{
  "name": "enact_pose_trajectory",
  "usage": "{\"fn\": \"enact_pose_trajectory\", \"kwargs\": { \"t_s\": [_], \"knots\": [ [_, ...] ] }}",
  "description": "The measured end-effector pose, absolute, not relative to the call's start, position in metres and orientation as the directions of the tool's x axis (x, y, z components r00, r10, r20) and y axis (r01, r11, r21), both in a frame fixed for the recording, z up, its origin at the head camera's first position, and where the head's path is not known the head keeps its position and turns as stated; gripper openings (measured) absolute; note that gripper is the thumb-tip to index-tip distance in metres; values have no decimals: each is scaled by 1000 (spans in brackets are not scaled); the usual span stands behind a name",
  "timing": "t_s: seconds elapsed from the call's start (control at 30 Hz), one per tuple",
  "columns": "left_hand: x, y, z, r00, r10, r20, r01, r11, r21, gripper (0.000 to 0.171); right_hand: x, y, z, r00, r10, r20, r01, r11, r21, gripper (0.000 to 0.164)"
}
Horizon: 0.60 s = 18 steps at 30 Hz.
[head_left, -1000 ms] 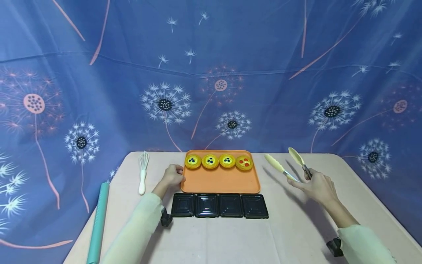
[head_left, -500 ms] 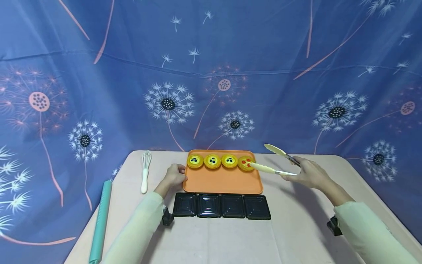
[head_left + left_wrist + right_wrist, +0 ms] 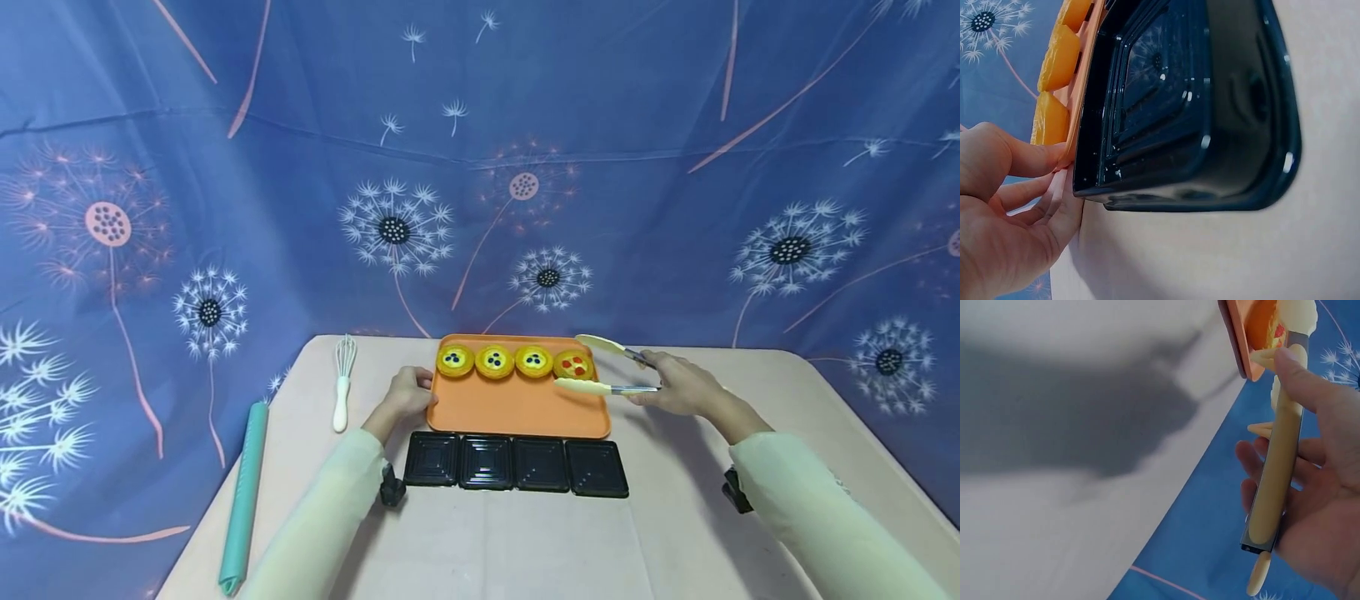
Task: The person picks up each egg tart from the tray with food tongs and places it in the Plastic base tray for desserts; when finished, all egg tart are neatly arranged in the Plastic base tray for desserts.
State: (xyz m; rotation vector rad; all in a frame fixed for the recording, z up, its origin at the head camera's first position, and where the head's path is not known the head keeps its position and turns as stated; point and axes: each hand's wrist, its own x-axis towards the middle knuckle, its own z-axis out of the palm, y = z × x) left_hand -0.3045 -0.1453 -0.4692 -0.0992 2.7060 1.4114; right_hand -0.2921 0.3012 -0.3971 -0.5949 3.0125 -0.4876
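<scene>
My left hand [image 3: 408, 393] pinches the left edge of an orange tray [image 3: 517, 410]; in the left wrist view the thumb [image 3: 1035, 159] lies over the rim with fingers below. A row of tarts runs along the tray's far side: three with blue dots, among them a middle tart [image 3: 494, 362], and a red-dotted tart [image 3: 572, 364] at the right end. My right hand [image 3: 678, 385] grips cream-tipped tongs [image 3: 588, 387]. Their arms are spread, one tip beyond the red-dotted tart and the other on its near side. Whether they touch it I cannot tell.
Several black square containers [image 3: 486, 462] stand in a row just in front of the tray. To the left lie a white whisk [image 3: 342, 387] and a teal roll [image 3: 243, 500]. A blue dandelion-print cloth [image 3: 480, 233] hangs behind the table [image 3: 480, 550].
My right hand has carried the spread tongs leftward from beside the tray to the red-dotted tart. My left hand keeps its hold on the tray. The head view has shifted slightly.
</scene>
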Motion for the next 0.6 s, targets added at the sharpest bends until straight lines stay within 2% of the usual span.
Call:
{"fn": "enact_pose_trajectory", "kwargs": {
  "t_s": [0.33,0.6],
  "knots": [
    [-303,-146,-469,-995,-12,-104,-93,554,827,42,-298,291,-404,-936,-350,-39,-330,912,-244,80],
    [-304,-147,-469,-995,-16,-95,-88,546,833,43,-299,294,-404,-938,-347,11,-340,910,-235,62]
  ]
}}
